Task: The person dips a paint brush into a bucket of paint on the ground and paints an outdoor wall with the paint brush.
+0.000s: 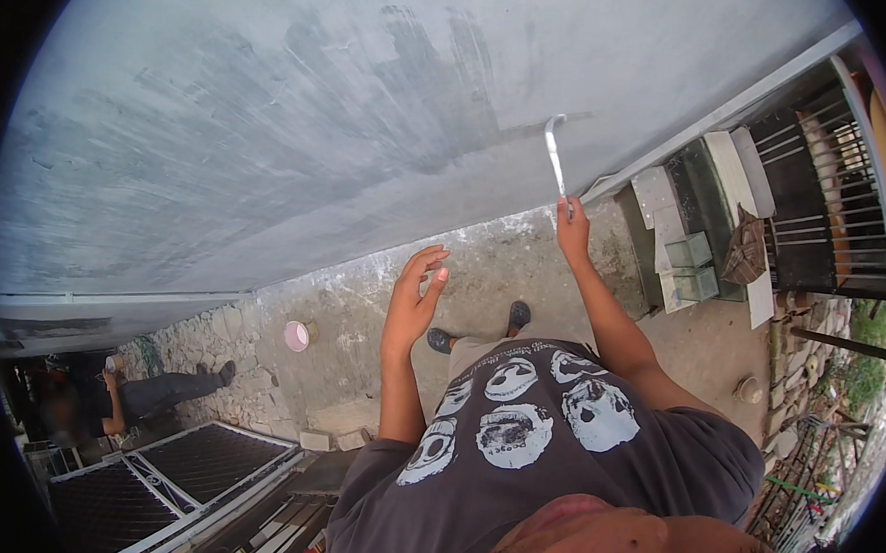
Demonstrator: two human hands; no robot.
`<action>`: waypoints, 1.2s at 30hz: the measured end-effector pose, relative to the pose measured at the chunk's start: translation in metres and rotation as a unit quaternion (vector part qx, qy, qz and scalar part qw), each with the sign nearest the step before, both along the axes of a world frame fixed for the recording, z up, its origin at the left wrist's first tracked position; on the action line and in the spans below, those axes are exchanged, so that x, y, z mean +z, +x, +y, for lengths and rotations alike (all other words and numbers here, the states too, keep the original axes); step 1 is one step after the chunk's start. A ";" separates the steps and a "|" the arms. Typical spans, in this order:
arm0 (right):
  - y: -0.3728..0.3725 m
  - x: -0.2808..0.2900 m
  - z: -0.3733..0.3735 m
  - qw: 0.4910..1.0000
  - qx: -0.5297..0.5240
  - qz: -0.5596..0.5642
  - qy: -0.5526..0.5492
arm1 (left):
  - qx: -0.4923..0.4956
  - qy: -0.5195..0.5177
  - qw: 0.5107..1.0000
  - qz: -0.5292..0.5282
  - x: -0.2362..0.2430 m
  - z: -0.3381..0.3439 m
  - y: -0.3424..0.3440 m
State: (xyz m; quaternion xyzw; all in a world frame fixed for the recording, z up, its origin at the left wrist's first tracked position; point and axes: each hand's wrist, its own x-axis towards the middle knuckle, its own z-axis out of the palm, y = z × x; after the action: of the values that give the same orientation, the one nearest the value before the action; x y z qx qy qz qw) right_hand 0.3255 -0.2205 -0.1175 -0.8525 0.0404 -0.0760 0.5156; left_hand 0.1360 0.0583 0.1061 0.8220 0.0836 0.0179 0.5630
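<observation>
My right hand (573, 232), arm stretched forward, is closed around the lower end of a slim silver-white tool with a bent tip (554, 153). That tip is at the grey wall (285, 135), beside a short dark streak; whether it touches cannot be told. Darker, wet-looking strokes run over the wall's middle. My left hand (414, 296) is raised in front of me with its fingers apart and nothing in it. It hangs over the concrete floor, away from the wall.
A pink-rimmed bucket (297, 335) stands on the floor to the left. Glass tanks (691, 266) and boards are stacked at right, by a barred window (830, 196). Another person (159, 400) is at far left, near a dark metal gate (143, 482).
</observation>
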 end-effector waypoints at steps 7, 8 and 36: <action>-0.067 0.049 0.060 0.949 0.294 -0.041 -0.106 | -0.016 -0.003 1.000 -0.009 -0.001 -0.008 0.009; -0.054 0.048 0.049 0.965 0.240 -0.025 -0.104 | -0.019 -0.007 1.000 -0.013 0.001 -0.009 0.010; 0.041 0.027 -0.099 0.979 -0.190 -0.073 0.028 | -0.158 -0.018 0.987 0.002 -0.011 -0.056 -0.003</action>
State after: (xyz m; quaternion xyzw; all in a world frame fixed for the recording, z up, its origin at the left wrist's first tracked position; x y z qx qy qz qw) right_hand 0.3661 -0.3198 -0.0907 -0.8066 0.1658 -0.2338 0.5169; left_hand 0.1332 0.0019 0.0956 0.8147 -0.0459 -0.0741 0.5732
